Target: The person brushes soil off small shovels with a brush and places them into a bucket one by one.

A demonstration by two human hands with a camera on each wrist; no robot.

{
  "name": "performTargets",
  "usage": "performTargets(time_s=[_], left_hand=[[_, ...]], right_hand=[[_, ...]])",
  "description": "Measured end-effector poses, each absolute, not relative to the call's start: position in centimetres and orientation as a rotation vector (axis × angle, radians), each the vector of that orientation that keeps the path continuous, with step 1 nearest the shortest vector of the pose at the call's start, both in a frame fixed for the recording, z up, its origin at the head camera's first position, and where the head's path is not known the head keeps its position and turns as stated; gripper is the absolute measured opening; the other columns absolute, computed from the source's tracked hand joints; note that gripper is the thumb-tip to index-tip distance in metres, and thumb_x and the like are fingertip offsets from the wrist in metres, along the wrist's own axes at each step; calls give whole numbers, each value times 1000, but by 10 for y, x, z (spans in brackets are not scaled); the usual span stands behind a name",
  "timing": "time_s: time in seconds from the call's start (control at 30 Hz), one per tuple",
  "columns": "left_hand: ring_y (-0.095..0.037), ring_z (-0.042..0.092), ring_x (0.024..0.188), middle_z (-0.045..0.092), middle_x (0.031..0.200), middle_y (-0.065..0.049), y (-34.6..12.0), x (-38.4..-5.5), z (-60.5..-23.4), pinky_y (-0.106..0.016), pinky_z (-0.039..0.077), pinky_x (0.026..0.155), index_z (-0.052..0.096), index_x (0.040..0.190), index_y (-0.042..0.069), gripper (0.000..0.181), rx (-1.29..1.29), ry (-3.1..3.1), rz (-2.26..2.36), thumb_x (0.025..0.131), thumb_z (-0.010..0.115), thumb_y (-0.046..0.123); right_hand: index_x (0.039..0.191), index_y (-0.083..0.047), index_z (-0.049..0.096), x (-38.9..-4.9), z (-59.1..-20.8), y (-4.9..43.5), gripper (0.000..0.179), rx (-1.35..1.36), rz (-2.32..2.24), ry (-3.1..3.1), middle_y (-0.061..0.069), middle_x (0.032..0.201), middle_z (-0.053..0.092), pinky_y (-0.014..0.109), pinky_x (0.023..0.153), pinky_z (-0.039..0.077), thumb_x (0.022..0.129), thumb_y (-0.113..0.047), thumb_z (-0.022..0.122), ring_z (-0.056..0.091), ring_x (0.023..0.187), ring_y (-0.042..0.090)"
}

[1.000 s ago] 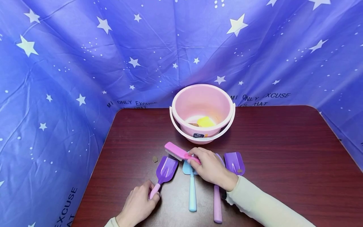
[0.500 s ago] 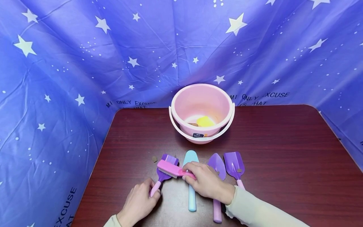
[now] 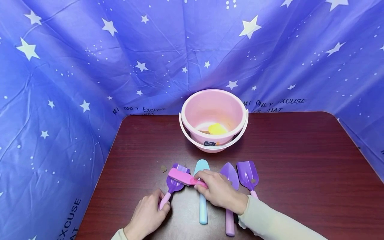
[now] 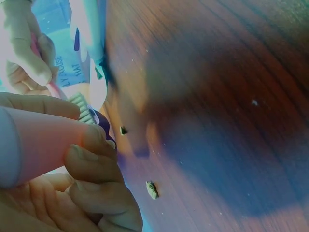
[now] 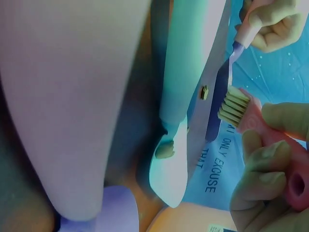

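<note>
Brush [image 3: 179, 176], presumably light and rigid, is over the leftmost purple shovel [image 3: 173, 187]; the right hand [image 3: 219, 191] pinches the brush's handle [image 3: 200, 183], likely the best hold; the left hand [image 3: 148, 210] grips the shovel.

the left hand [image 3: 148, 211] grips a purple scoop [image 3: 175, 187], and i see the right hand [image 3: 219, 188] holding a pink brush [image 3: 180, 176] across it; on my head feed a pink bucket [image 3: 213, 106] stands beyond them.
</note>
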State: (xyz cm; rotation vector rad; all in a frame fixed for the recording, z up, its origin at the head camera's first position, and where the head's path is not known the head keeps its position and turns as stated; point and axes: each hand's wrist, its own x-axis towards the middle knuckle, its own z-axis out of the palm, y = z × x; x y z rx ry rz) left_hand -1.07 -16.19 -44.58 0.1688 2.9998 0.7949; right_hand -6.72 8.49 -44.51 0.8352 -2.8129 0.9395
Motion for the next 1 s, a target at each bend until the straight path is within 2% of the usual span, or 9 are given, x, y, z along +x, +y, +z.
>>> performTargets(time_s=[0.43,0.7,1.0], left_hand=[[-3,41,49,44,55,14,-163,-8,-445,-25,33,47,55,74,24,14,156,2994,811,70,68,19],[-3,41,49,43,55,15,-164,-5,-444,-25,33,47,54,74,25,16,142,2982,831,71,68,19],[-4,40,49,41,54,15,-170,-4,-443,-25,33,49,56,76,25,15,89,2988,841,73,69,19]], right_hand=[[99,-18,66,-78,-444,90,17,765,887,-2769,-9,90,61,30,63,48,83,-22,71,55,70,8],[99,-17,66,-83,-443,93,16,689,863,-2763,-10,82,55,28,61,45,84,-21,71,50,66,9],[96,-17,65,-85,-443,95,9,653,892,-2750,-11,80,56,30,63,47,87,-19,67,53,69,8]])
